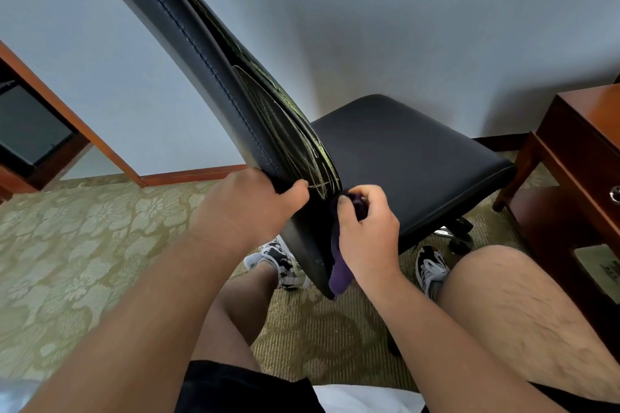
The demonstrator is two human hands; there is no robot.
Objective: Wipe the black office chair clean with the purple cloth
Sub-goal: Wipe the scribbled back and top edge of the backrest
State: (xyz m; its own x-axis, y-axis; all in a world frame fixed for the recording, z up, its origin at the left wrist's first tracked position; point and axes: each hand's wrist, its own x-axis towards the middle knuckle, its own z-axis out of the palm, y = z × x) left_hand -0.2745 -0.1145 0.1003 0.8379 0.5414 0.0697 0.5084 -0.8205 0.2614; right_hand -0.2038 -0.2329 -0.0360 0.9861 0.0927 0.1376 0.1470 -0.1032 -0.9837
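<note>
**Cloth at the foot of a scribbled backrest**

Nearest the camera are the person's bare knees and both forearms, reaching forward from a seated position. The left hand (255, 203) grips the outer edge of the backrest (214, 77), fingers wrapped behind it and thumb across the front, steadying it. Just beside it, the right hand (367, 231) holds the bunched purple cloth (339, 275), fingers curled round the wad, which is pressed to the lower front of the backrest while a loose tail hangs below the palm.

The black, leather-look office chair (402, 157) stands side-on on the patterned green carpet (84, 245), its backrest rising steeply up and to the left. Thin yellow-green scribble marks (302, 144) streak the front face from the lower corner well up the panel. The padded seat looks clean from here.

The step in hand appears to be rubbing the lowest marks, with most of the scribble not yet removed. The next move probably calls for firm strokes working upward along the marked face, the left hand bracing against the push.

Beyond stand a reddish wooden cabinet (580, 144) on the right and a pale wall (402, 10).
</note>
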